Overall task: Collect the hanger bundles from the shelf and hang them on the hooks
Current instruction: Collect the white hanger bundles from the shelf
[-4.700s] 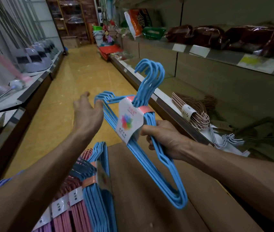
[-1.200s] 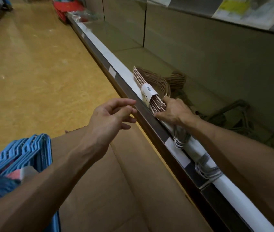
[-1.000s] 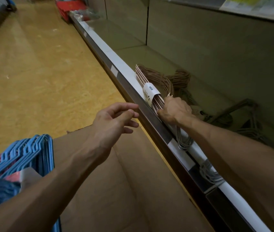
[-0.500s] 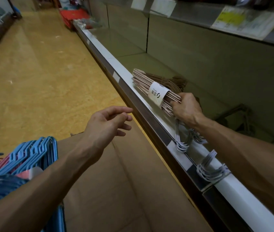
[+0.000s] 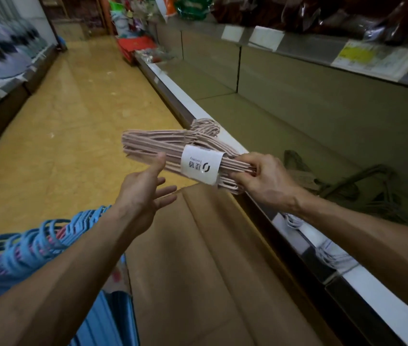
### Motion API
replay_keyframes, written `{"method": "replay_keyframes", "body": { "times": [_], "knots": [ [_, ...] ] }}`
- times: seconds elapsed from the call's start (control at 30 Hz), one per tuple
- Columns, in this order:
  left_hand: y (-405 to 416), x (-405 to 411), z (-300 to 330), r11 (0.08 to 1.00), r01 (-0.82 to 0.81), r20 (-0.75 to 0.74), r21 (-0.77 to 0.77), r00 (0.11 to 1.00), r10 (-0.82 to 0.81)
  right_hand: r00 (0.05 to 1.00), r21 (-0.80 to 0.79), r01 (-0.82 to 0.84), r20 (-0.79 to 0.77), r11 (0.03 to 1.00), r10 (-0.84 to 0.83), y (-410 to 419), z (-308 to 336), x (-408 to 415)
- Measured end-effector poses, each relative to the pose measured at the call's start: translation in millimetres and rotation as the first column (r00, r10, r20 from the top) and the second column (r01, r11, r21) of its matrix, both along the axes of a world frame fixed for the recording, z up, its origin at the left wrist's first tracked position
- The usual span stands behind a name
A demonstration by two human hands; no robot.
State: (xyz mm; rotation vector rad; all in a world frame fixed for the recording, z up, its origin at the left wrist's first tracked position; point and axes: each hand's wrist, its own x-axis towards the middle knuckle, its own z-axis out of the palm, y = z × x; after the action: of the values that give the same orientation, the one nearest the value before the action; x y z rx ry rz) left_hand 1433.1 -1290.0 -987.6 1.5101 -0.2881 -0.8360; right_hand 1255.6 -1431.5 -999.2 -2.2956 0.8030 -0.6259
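My right hand (image 5: 262, 178) grips one end of a beige hanger bundle (image 5: 163, 146) wrapped in a white paper band. The bundle is held level in the air, off the low shelf (image 5: 260, 121) and out over the aisle. My left hand (image 5: 145, 188) is open with fingers spread, just under the bundle's free end, thumb close to it. Dark hanger bundles (image 5: 362, 188) still lie on the shelf, and white hanger hooks (image 5: 295, 222) poke over its front edge. Blue and pink hanger bundles (image 5: 31, 243) sit at the lower left. No display hooks are in view.
A brown cardboard surface (image 5: 198, 270) lies below my arms beside the shelf's white front rail (image 5: 372, 288). The yellow aisle floor (image 5: 73, 121) runs ahead. Another shelf with goods (image 5: 1, 56) lines the left side. Packaged goods and price labels (image 5: 375, 58) sit on the upper shelf.
My right hand has lifted the beige bundle off the shelf and swung it left over the aisle. My left hand has risen toward its free end.
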Motion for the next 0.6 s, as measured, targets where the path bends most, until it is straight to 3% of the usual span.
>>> {"method": "replay_keyframes", "body": {
  "times": [0.23, 0.43, 0.5, 0.6],
  "knots": [
    [41.0, 39.2, 25.1, 0.952, -0.273, -0.183, -0.141, 0.952, 0.246, 0.965, -0.061, -0.238, 0.098, 0.969, 0.243, 52.7, 13.7, 25.6],
    [61.7, 65.7, 38.8, 0.860, -0.476, -0.077, -0.183, 0.879, 0.470, 0.945, -0.069, -0.302, 0.106, 0.951, 0.308, 96.6, 24.0, 41.2],
    [66.4, 71.1, 43.7, 0.828, -0.525, -0.031, -0.196, 0.847, 0.530, 0.938, -0.021, -0.328, 0.107, 0.944, 0.328, 109.5, 23.3, 44.4],
    [75.2, 76.8, 46.1, 0.799, -0.560, -0.017, -0.220, 0.821, 0.571, 0.911, 0.179, -0.392, 0.210, 0.903, 0.354, 124.5, 26.4, 49.0]
  ]
}}
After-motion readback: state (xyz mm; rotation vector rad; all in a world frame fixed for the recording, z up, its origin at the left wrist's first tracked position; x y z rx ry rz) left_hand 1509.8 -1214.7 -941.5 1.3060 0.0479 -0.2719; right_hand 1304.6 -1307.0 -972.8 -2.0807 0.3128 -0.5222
